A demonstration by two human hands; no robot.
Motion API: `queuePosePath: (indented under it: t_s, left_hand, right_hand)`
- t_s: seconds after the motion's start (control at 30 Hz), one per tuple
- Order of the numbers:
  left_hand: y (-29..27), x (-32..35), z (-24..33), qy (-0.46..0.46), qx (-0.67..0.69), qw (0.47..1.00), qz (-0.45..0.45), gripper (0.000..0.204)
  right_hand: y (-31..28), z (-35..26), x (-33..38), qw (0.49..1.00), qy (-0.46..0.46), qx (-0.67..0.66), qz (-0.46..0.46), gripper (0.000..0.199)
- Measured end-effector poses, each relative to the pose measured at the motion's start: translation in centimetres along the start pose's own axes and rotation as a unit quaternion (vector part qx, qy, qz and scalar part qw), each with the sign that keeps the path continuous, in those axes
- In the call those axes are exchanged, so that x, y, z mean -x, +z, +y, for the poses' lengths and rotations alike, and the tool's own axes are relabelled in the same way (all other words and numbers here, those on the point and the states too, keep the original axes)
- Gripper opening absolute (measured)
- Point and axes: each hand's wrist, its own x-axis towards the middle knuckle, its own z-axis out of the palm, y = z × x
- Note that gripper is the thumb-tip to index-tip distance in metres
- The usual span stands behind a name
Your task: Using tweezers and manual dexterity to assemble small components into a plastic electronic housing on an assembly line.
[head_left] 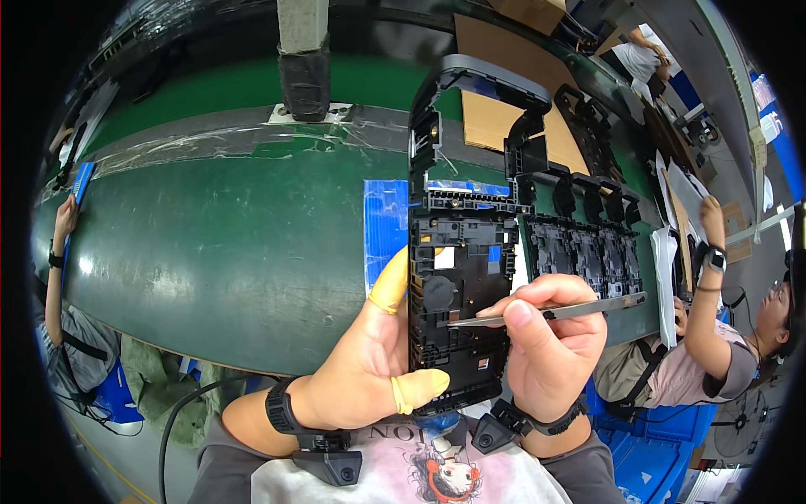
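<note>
My left hand (369,361) grips a long black plastic frame (460,252), held upright in front of me, with yellow finger cots on the thumb and a finger. My right hand (550,344) pinches metal tweezers (546,312) whose tips touch the lower middle of the frame, beside a round recess. The frame's top end curves over into an open loop.
A green conveyor belt (218,244) runs across, with a blue tape patch (384,223) behind the frame. Several more black frames (588,252) lie in a row at right, beside cardboard (504,109). A person sits at right (714,353), another at left (67,336).
</note>
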Motion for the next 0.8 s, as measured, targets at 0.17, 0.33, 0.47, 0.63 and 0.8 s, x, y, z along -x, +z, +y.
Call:
queuePosePath:
  t_s: [0.17, 0.33, 0.47, 0.63, 0.8]
  left_hand:
    - [0.1, 0.0, 0.0, -0.014, 0.019, 0.999, 0.039, 0.081]
    - [0.6, -1.4, -0.7, -0.040, 0.104, 0.976, 0.185, 0.041]
    - [-0.4, -1.6, -1.5, -0.078, 0.033, 0.962, 0.258, 0.034]
    - [-1.3, -3.0, -0.5, -0.060, -0.093, 0.946, 0.305, 0.023]
    - [-2.9, -10.5, 1.6, -0.026, -0.247, 0.925, 0.287, 0.017]
  right_hand:
    - [-0.5, 0.5, 0.0, 0.999, -0.007, -0.039, -0.036, 0.017]
    - [-0.1, 0.9, -0.2, 0.991, 0.010, -0.136, -0.013, 0.022]
    - [-0.8, 0.9, -0.3, 0.994, 0.020, -0.109, 0.010, 0.020]
    - [-5.4, 0.7, 0.0, 0.985, -0.051, -0.158, 0.056, 0.019]
    - [-11.3, 0.4, 1.1, 0.974, -0.083, -0.128, 0.166, 0.017]
